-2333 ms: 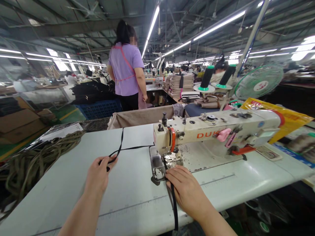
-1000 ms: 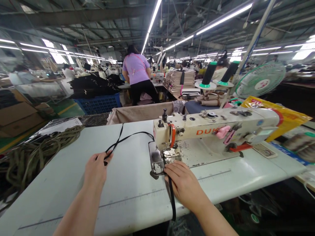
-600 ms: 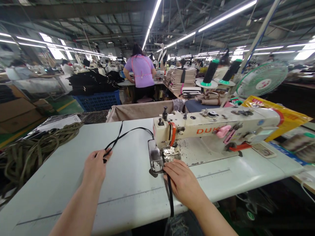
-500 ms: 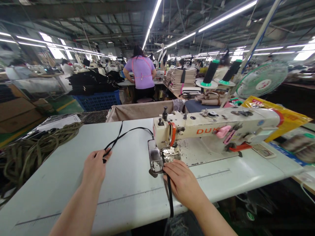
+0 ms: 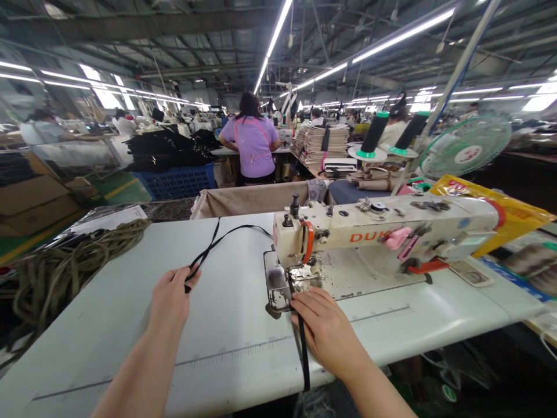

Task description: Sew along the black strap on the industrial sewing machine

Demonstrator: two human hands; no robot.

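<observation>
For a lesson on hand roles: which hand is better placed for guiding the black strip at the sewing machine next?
Probably the right hand: it touches the black strip close by the sewing machine; the left hand is farther off.

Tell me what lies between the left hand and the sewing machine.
The head view shows pale tabletop there, crossed by a black strap that arcs from the left hand toward the sewing machine.

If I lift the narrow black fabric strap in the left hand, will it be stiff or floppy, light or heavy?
Probably floppy: the narrow black fabric strap bends in a loose curve beyond the left hand. It looks thin, so likely light for its length.
</observation>
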